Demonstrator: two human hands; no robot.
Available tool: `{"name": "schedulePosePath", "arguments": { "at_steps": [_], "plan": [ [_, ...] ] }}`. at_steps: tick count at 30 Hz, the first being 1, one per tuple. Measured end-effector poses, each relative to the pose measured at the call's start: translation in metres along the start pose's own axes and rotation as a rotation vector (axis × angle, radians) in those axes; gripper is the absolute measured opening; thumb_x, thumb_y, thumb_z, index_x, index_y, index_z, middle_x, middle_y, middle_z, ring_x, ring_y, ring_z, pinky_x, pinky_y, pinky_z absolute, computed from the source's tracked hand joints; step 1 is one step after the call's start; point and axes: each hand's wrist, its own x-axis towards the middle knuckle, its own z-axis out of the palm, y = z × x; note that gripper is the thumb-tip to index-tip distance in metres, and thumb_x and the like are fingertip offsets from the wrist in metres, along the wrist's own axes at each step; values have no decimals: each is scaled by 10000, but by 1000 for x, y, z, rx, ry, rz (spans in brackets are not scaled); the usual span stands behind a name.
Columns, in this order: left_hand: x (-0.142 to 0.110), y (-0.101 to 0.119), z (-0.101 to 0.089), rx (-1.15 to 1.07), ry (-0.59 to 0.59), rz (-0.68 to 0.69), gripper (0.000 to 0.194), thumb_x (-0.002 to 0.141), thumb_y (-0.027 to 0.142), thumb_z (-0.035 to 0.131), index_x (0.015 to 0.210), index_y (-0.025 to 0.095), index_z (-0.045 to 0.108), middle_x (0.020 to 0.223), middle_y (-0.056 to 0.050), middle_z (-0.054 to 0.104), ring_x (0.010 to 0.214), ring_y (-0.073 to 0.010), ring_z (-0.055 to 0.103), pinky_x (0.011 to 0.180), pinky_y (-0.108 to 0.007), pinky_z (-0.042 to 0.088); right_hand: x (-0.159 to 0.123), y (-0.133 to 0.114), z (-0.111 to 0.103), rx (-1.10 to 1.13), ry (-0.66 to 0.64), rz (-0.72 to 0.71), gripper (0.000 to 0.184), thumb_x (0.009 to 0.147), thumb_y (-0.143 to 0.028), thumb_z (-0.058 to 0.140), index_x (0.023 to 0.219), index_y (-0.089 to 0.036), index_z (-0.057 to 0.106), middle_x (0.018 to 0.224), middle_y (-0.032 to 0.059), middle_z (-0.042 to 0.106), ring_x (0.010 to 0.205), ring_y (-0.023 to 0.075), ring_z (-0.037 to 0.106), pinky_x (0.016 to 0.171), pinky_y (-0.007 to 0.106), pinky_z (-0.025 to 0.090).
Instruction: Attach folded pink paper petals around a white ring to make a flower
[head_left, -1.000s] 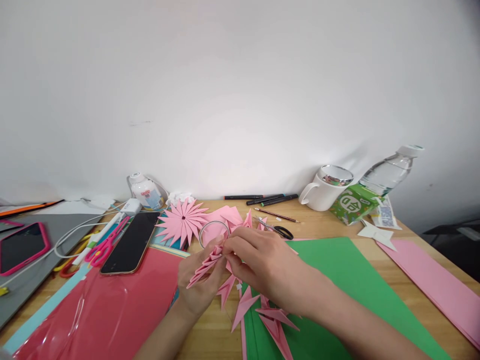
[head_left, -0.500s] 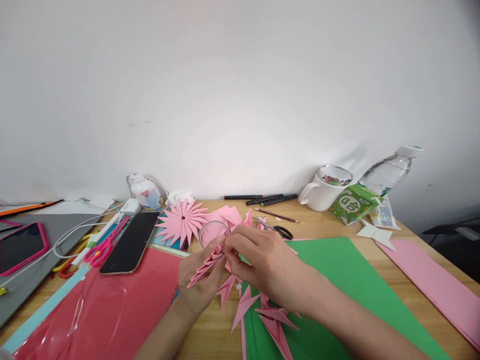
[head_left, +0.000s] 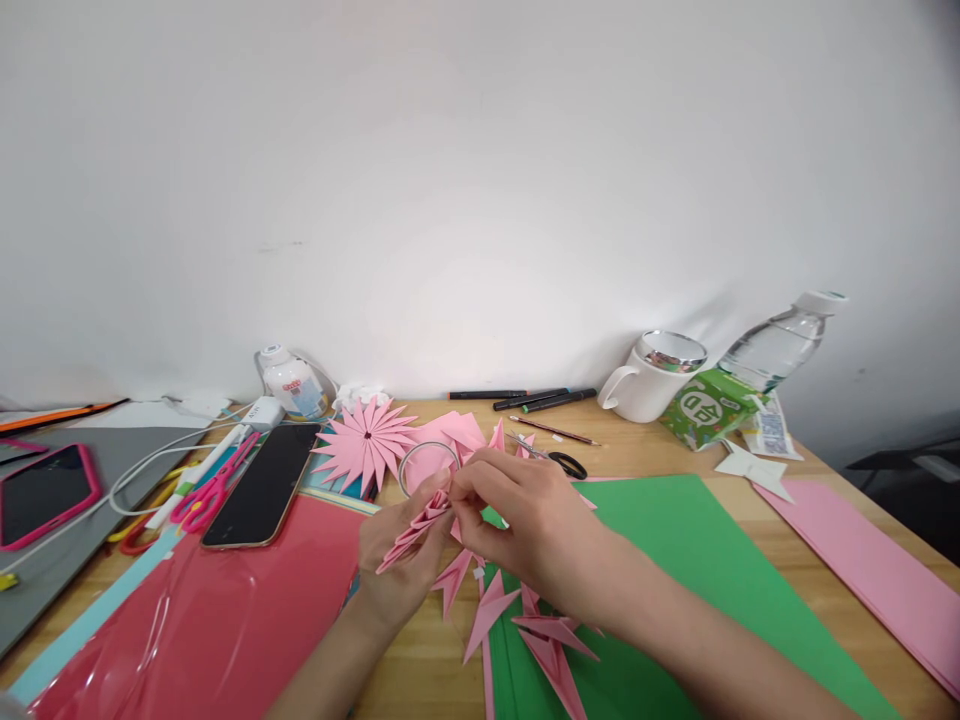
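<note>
By its near edge, the tabletop [head_left: 427, 665] is being partly covered by one green stack [head_left: 660, 530]. Toward the far edge, one pink pointed wheel [head_left: 360, 455], seemingly finished, is being left flat. Between those edges, one pleated pink bundle [head_left: 409, 542], apparently incomplete, is being pinched in the grip of the left hand [head_left: 394, 590], its far end being pinched by the right hand [head_left: 532, 520]. Nearer the near edge, at least five loose folded pieces [head_left: 489, 612], seemingly unused, are being left, the full count being hidden by overlap.

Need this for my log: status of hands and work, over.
Left hand gripping folded pink paper bundle. Right hand at its upper end, grip unclear. Loose pointed pink paper pieces nearby; nothing visibly blocking.
</note>
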Motion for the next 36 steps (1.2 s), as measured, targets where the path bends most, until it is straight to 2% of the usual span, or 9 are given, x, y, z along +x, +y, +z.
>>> {"name": "schedulePosePath", "arguments": {
  "at_steps": [9,18,25,31,36],
  "plan": [
    [-1,2,0,-2,-19,-46,177,879,256,519,989,212,651,652,14,731,473,-124,661,457,-177,514,1,-1,0,54,47,12,163,799,-30,444,754,-154,539,688,3,557,583,98,473,556,212,340],
    [0,1,0,7,-36,-33,178,882,289,518,954,191,649,570,27,687,397,-108,604,394,-176,469,1,-2,2,20,60,-4,159,806,-50,470,724,-142,571,674,14,567,572,96,475,549,204,332],
    [-5,0,1,-23,-20,-49,128,860,213,535,902,186,653,631,0,714,421,-113,612,450,-192,505,1,-3,2,23,49,-2,189,823,-60,468,694,-137,582,662,15,558,572,94,479,548,199,336],
    [-14,-6,3,-59,-35,-151,234,829,233,570,1051,201,638,724,-8,735,510,-146,664,485,-218,525,1,-5,0,74,13,10,193,851,-77,490,713,-136,612,691,23,561,608,102,492,560,205,345],
    [-19,-7,3,-111,-54,-253,241,809,206,594,1045,199,644,716,-16,732,558,-166,675,535,-247,535,1,-4,-8,93,-87,0,212,895,-78,456,792,-140,631,774,46,579,669,114,512,596,216,372]
  ]
}}
